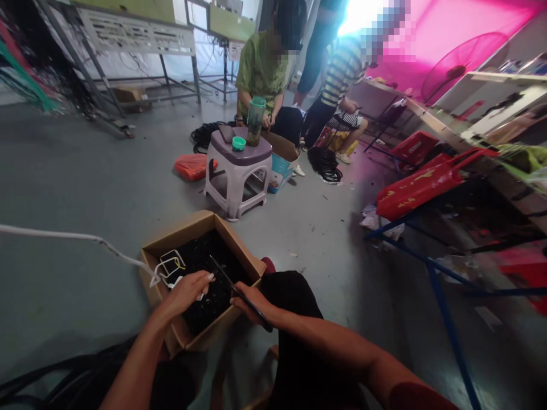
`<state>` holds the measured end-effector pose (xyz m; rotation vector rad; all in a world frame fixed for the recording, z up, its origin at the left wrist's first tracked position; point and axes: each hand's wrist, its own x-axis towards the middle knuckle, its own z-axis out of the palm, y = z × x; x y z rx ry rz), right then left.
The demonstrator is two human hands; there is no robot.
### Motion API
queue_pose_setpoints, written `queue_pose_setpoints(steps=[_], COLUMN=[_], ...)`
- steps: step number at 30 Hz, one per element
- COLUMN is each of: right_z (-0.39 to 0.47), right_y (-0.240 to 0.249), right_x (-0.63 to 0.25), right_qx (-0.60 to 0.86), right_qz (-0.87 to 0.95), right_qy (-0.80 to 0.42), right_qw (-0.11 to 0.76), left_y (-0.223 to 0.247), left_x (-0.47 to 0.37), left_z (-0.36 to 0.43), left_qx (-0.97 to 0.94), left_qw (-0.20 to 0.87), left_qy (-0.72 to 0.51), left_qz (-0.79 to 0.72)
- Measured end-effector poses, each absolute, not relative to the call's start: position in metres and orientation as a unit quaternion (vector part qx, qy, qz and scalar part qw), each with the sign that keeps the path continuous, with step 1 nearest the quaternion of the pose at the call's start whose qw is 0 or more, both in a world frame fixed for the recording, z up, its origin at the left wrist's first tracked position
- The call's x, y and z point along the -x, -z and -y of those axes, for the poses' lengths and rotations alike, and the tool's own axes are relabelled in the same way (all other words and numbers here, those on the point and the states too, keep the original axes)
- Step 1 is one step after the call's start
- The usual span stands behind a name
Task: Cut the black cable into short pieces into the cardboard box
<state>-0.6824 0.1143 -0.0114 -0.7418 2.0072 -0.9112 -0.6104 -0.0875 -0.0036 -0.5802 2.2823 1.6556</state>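
An open cardboard box point(239, 245) sits on the floor in front of me, full of small black parts point(205, 256). My left hand point(188, 291) hovers over the box with its fingers curled around a small white piece. My right hand point(252, 303) grips a thin black cable point(239, 293) that slants from the box down past my wrist. A white cable point(77, 236) runs in from the left and ends in a coil point(171, 265) at the box's left corner.
A purple plastic stool point(239, 171) with a green bottle point(255, 119) stands beyond the box. Two people sit behind it among black cable coils point(325, 164). A red bag point(193, 166) lies left of the stool. Blue-framed shelving with red trays point(423, 182) lines the right.
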Motion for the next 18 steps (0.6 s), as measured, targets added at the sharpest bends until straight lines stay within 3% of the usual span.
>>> queue_pose_setpoints(steps=[12, 18], right_z=[-0.118, -0.116], right_y=[0.021, 0.023], right_x=[0.686, 0.693], right_qx=[0.297, 0.309], right_qz=[-0.789, -0.731], right_qy=[0.351, 0.369], right_qw=[0.408, 0.484], left_y=[0.019, 0.025], left_x=[0.616, 0.616], left_z=[0.087, 0.087], left_qx=[0.203, 0.173], left_qw=[0.166, 0.174], left_qy=[-0.567, -0.533], left_qz=[-0.781, -0.809])
